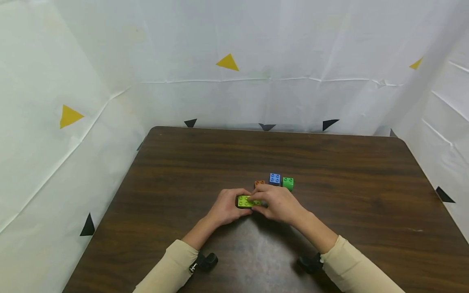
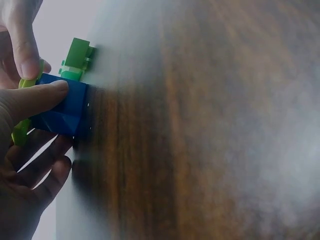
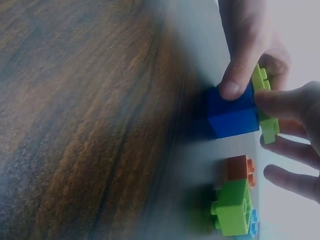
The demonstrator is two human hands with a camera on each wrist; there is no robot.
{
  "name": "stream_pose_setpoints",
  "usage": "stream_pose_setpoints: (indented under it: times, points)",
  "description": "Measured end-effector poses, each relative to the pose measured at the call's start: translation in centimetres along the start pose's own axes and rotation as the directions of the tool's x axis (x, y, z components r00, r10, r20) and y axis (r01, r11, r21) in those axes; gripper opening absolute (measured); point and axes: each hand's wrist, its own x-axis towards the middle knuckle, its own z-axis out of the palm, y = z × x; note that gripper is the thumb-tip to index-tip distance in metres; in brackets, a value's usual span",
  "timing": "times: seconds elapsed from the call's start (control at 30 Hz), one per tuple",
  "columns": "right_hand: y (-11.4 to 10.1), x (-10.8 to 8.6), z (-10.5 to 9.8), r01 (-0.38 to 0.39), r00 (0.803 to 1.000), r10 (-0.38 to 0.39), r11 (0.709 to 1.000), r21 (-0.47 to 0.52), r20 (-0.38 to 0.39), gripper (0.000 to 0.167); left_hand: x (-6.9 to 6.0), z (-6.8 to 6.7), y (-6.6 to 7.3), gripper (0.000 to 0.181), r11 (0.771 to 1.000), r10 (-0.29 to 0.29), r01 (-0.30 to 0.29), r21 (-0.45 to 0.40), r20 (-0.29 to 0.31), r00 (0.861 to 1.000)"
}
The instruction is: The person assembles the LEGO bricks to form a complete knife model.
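Observation:
A lime-green toy building brick with studs lies on top of a larger dark blue block, which stands on the table. My left hand holds the blue block, its thumb against the near side and its fingers behind. With thumb and fingers, my right hand pinches the lime-green brick at its right part, covering some of its studs. Just beyond the right hand sit an orange brick, a small blue brick and a green brick.
The dark wood-grain table spreads out around both hands. White sheeting with yellow and black triangles encloses its back and sides. A black wrist device shows under the left forearm, and another under the right.

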Motion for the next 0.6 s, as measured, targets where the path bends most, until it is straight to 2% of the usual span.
stream_pose_setpoints:
  times: [0.27,0.6]
  points:
    - [-0.15,0.16,-0.08,-0.026,0.999,0.026,1.000,-0.012,0.033,0.027,0.00,-0.03,-0.03,0.038,1.000,-0.014,0.014,0.004,0.004,1.000]
    - [-0.34,0.13,-0.09,-0.023,0.999,0.024,0.999,-0.022,0.030,0.026,0.03,-0.18,0.08,0.039,1.000,-0.017,0.017,0.011,0.005,1.000]
